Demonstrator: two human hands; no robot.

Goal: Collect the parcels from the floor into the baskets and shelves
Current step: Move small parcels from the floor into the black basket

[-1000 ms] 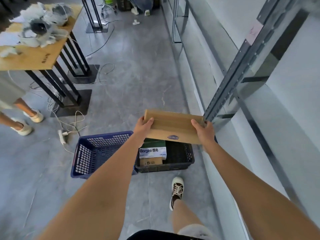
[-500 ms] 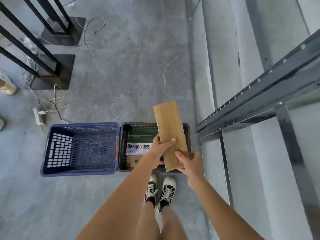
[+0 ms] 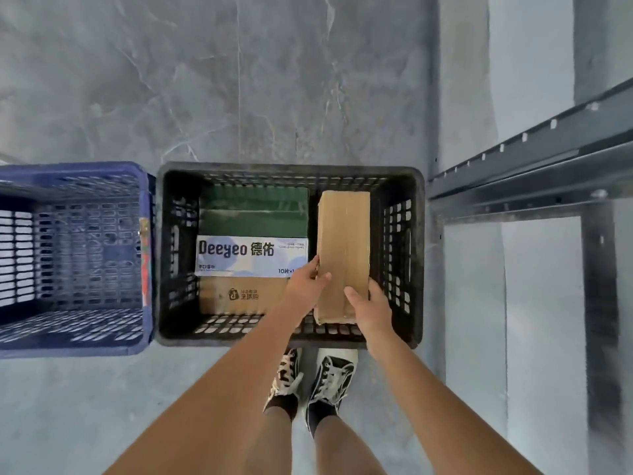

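Down inside the black basket (image 3: 416, 255), on its left side, lies a packet (image 3: 251, 256) printed "Deeyeo" with Chinese characters and "10" near its corner; it rests over a green box (image 3: 253, 210) and a brown carton (image 3: 239, 296) bearing a small bag logo with characters too blurred for me to read. I hold a plain cardboard parcel (image 3: 344, 255) lengthwise in the basket's right part, just beside the packet. My left hand (image 3: 306, 286) pinches its left edge, thumb on top, fingers curled under. My right hand (image 3: 371, 308) grips its near right corner, thumb on top. A strip of open room separates the parcel from the basket's right wall. Touching the black basket's left rim stands a blue basket (image 3: 68, 344). Grey shelf rails (image 3: 534, 173) run just beside it on the right. My sneakers (image 3: 330, 375) stand at its near wall on the grey floor (image 3: 239, 80).
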